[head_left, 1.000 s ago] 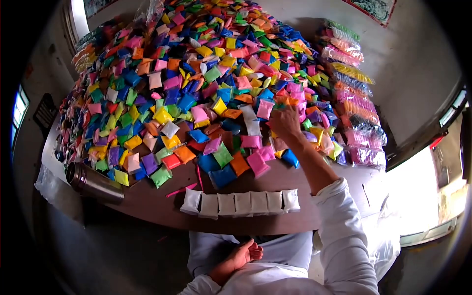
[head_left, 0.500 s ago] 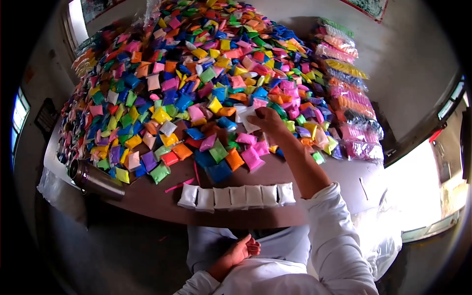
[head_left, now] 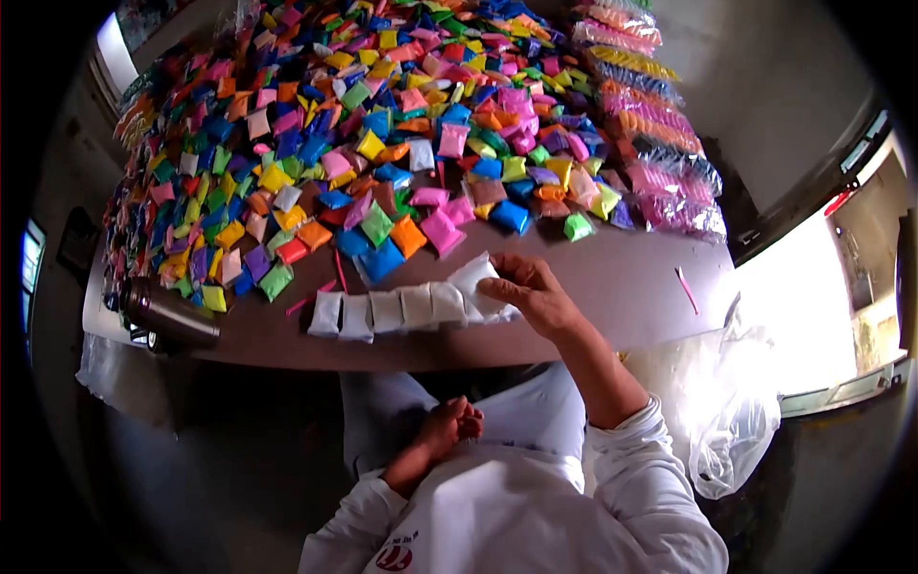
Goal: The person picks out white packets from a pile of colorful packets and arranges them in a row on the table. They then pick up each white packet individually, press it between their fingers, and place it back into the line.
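My right hand (head_left: 535, 295) pinches a small white packet (head_left: 475, 279) between thumb and fingers, over the right end of a row of white packets (head_left: 386, 311) near the table's front edge. The held packet is tilted and partly covers the end of the row. Down on my lap rests my left hand (head_left: 448, 426), its fingers curled in and nothing visible in them. Just behind the row spread coloured packets, among them an orange packet (head_left: 408, 235) and a blue packet (head_left: 382, 260).
A large heap of coloured packets (head_left: 316, 143) covers much of the table (head_left: 612, 287). Bagged bundles (head_left: 660, 124) are stacked at the right. A metal flask (head_left: 172, 311) lies at the left edge. Pink sticks (head_left: 311, 302) lie by the row; clear plastic (head_left: 732, 421) hangs at the right.
My right hand has come back from the heap toward me, bringing a white packet to the row's right end. My left hand stays on my lap. The view has shifted.
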Motion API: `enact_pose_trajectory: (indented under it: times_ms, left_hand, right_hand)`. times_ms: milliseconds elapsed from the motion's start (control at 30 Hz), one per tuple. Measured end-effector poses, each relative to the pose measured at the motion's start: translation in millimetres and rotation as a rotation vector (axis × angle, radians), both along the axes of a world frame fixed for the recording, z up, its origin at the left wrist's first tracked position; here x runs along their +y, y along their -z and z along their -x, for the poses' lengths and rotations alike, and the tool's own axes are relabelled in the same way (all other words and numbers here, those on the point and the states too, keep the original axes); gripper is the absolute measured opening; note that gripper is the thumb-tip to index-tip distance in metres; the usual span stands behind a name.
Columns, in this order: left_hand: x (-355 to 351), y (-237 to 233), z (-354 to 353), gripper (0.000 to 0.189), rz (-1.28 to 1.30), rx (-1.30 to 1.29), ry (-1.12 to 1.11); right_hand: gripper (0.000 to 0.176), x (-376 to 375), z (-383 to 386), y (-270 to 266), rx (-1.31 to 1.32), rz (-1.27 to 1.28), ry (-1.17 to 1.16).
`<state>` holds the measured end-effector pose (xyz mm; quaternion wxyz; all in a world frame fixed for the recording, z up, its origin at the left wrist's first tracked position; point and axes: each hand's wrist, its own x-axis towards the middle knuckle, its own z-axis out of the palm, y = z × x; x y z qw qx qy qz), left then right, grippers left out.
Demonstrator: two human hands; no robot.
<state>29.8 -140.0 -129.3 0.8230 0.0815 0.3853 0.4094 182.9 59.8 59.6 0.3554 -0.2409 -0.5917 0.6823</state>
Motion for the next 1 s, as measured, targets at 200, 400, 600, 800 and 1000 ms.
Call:
enact_pose_trajectory:
  times_ms: [200, 400, 600, 800, 1000]
  left_hand:
    - [-5, -39, -7, 0.038, -0.204, 0.148, 0.006]
    - [-3, -62, -6, 0.043, -0.452, 0.294, 0.032]
    - [-6, -89, -9, 0.041, -0.569, 0.511, 0.056]
    - [-14, -106, -15, 0.054, -0.630, 0.687, 0.095]
    - [-15, -97, -24, 0.059, -0.570, 0.614, -0.030]
  right_hand:
    - [0.033, -48, -33, 4, -0.330, 0.100, -0.208]
    - [0.028, -82, -39, 33, -0.141, 0.100, -0.086]
    - [0.021, -109, -44, 48, -0.222, 0.022, -0.151]
    - [0.032, -126, -41, 43, -0.063, 0.278, -0.208]
    - [0.028, -158, -27, 64, 0.216, 0.429, 0.058]
